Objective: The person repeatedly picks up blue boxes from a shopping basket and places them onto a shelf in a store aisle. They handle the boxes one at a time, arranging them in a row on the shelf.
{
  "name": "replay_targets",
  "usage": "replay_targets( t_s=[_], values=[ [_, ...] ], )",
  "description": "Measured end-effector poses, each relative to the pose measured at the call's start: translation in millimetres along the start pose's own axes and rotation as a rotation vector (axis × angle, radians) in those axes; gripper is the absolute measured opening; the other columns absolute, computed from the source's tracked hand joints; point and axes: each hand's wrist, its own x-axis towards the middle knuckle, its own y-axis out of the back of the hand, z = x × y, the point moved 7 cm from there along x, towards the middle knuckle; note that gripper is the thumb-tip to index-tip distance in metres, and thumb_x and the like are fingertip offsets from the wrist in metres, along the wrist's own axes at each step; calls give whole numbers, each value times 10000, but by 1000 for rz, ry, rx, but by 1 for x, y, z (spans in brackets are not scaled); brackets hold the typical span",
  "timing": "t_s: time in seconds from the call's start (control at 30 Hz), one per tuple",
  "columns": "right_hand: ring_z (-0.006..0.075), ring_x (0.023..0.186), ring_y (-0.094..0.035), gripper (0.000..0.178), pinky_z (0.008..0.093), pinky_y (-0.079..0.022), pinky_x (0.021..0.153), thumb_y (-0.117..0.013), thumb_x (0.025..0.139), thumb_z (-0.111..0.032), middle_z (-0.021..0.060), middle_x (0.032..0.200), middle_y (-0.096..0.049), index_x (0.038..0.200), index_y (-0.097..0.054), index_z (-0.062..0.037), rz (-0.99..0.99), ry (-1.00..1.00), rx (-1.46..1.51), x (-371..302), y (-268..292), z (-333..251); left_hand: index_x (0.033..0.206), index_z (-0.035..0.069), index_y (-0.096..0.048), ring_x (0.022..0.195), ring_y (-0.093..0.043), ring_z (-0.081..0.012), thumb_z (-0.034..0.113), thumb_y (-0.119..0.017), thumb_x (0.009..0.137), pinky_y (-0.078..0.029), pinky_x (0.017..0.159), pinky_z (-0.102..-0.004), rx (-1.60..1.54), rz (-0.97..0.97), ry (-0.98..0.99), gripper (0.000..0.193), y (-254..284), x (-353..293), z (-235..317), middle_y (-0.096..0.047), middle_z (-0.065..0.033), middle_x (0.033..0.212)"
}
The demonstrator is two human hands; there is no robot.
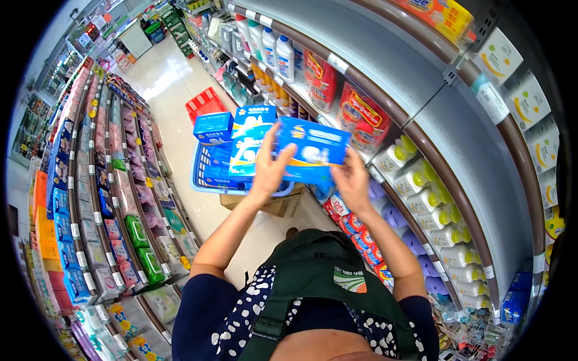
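Observation:
Between my two hands is a flat blue carton [316,139] with white and yellow print, tilted in front of me. My left hand [272,162] grips its left edge, fingers up along the side. At its lower right corner, my right hand [352,180] is closed on it. Behind and left of the carton, a blue plastic basket [196,174] holds several similar blue boxes. One small blue box [213,128] rests on top at the left, and a blue-and-white box [253,119] stands at the back.
Under the basket sits a brown cardboard box [274,206]. A red basket [203,104] is on the floor beyond. Shelves of bottles [285,59] and red pouches [362,114] rise close on my right. Packaged goods [137,231] line the left shelf along the tiled aisle [162,78].

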Motion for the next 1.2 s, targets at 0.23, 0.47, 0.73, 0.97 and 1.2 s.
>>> replay_targets(
  t_s=[0.23, 0.47, 0.73, 0.97, 1.2],
  values=[
    [106, 862, -542, 653, 247, -490, 724, -590, 901, -47, 134, 1144, -591, 1469, -272, 8, -156, 138, 25, 83, -147, 8, 1429, 2, -369, 1145, -549, -278, 417, -584, 932, -466, 935, -336, -57, 193, 281, 683, 137, 56, -69, -511, -247, 1292],
    [370, 1044, -525, 616, 451, -403, 943, -602, 888, -242, 241, 1116, -547, 1402, -389, 22, -288, 310, -308, 75, -181, 14, 1419, -62, -345, 1228, -503, -343, 371, -596, 915, -404, 1026, -397, 239, 195, 426, 710, 165, 59, -109, -485, -276, 1352],
    [401, 1061, -519, 584, 452, -427, 931, -644, 855, -252, 250, 1174, -513, 1332, -452, 24, -119, 519, -595, 20, -131, -8, 1423, 4, -373, 1295, -402, -291, 173, -581, 941, -345, 1043, -378, 525, 385, -352, 552, 105, 42, -2, -396, -187, 1449],
    [398, 1106, -527, 535, 487, -443, 927, -648, 869, -225, 246, 1278, -483, 1311, -479, 22, 15, 416, -632, -62, -10, -24, 1314, -67, -419, 1245, -434, -351, 71, -547, 912, -372, 1022, -440, 149, -80, -717, 443, -72, -18, 56, -449, -233, 1362],
    [403, 1124, -547, 541, 456, -464, 934, -714, 750, -86, 238, 1252, -530, 1242, -535, 47, 726, 443, -1133, -223, 232, -118, 1155, -36, -580, 1102, -548, -386, 43, -690, 737, -405, 985, -467, -154, -674, -1007, 439, -288, -129, 155, -586, -218, 1182]
  ],
)
